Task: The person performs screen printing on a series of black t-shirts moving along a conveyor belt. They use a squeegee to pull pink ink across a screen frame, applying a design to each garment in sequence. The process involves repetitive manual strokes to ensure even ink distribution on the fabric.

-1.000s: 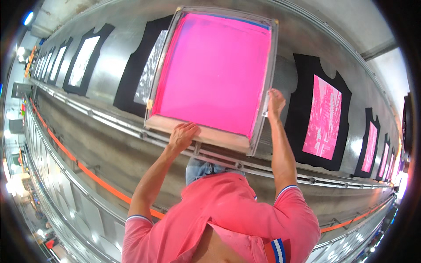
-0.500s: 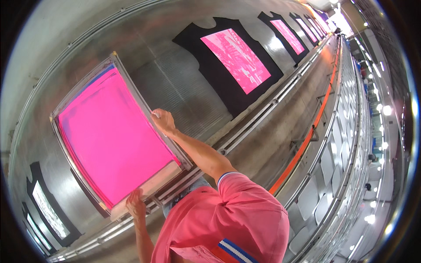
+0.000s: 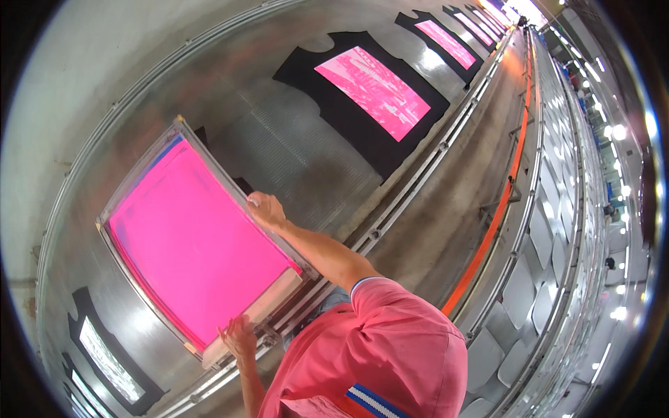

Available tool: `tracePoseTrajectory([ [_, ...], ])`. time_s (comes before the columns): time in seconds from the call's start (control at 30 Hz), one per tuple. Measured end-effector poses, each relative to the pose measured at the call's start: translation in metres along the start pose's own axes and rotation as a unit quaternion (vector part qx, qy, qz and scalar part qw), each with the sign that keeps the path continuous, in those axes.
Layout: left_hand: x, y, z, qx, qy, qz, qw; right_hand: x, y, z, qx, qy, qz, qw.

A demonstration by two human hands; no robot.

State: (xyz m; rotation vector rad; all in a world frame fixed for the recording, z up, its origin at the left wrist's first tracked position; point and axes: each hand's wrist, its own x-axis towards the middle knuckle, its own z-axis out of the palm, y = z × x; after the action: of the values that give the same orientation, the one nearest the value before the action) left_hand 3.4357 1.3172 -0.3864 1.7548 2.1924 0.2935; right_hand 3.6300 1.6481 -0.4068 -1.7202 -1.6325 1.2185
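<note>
A screen printing frame (image 3: pixel 150 313) spread with bright pink ink lies tilted across the metal table. My right hand (image 3: pixel 267 210) is closed on its right side rail. At the near left corner my left hand (image 3: pixel 240 339) grips the near edge, its fingers bent over it and partly hidden. A pale wooden bar (image 3: pixel 268 298), like a squeegee, lies along the frame's near end. Bits of black cloth (image 3: pixel 244 185) stick out past the frame's right side. To the right is a black shirt panel (image 3: pixel 348 118) with a pink print.
The long metal table (image 3: pixel 300 160) has a rail (image 3: pixel 390 219) along its near edge. More printed black panels (image 3: pixel 446 45) line its far end; a panel with a white print (image 3: pixel 111 359) lies at left. An orange strip (image 3: pixel 481 244) and racks of grey plates (image 3: pixel 519 289) stand right.
The view has shifted. A dark strip past the frame's left side is no longer seen, and black cloth now shows past its right side. Both hands stay at the frame.
</note>
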Motion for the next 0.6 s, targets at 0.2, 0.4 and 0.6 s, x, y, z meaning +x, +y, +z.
tracePoseTrajectory([
  [0.2, 0.018, 0.017, 0.019, 0.053, -0.017, -0.065, 0.996, 0.017, 0.019, 0.009, 0.003, -0.021, 0.01, 1.0],
  [0.4, 0.018, -0.006, 0.022, 0.085, -0.033, -0.067, 0.994, 0.024, 0.032, 0.012, 0.082, -0.089, 0.029, 0.992],
  [0.6, 0.019, -0.012, 0.02, 0.089, -0.042, -0.136, 0.986, 0.028, 0.034, 0.014, 0.135, -0.187, 0.051, 0.972],
])
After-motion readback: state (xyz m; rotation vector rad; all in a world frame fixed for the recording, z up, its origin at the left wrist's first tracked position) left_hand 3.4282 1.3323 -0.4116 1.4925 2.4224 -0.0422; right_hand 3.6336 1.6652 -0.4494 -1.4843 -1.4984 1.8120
